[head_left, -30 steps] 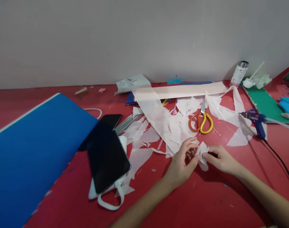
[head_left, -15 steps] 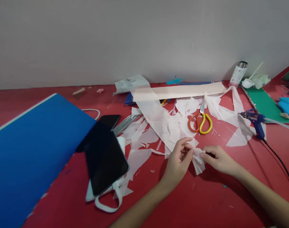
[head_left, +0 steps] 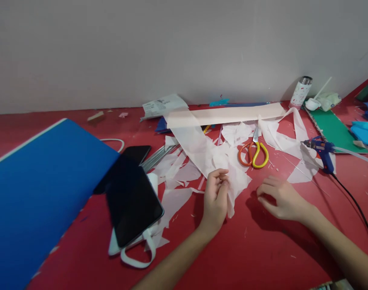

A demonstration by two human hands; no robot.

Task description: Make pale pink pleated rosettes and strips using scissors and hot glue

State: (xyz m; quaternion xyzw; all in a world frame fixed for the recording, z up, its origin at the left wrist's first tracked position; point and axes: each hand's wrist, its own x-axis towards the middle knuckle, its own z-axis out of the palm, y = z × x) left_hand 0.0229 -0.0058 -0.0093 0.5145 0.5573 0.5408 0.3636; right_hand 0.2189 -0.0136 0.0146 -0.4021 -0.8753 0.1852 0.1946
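Note:
My left hand is closed, pinching a small pleated piece of pale pink, thin paper between thumb and fingers. The piece's lower end hangs free beside the palm. To its right, my right hand hovers above the red table with nothing in it, its fingers curled and the thumb apart from them. Scissors with one orange and one yellow handle lie beyond the hands. A long strip of the same pale paper and several cut scraps are spread behind my left hand.
On the red table, a blue glue gun with a black cord rests at right. A tablet or phone lies left, next to a large blue board. A bottle and a green board are at the back right.
My right hand has let go of the pleated paper and drawn apart to the right. My left hand has moved left, still holding the piece.

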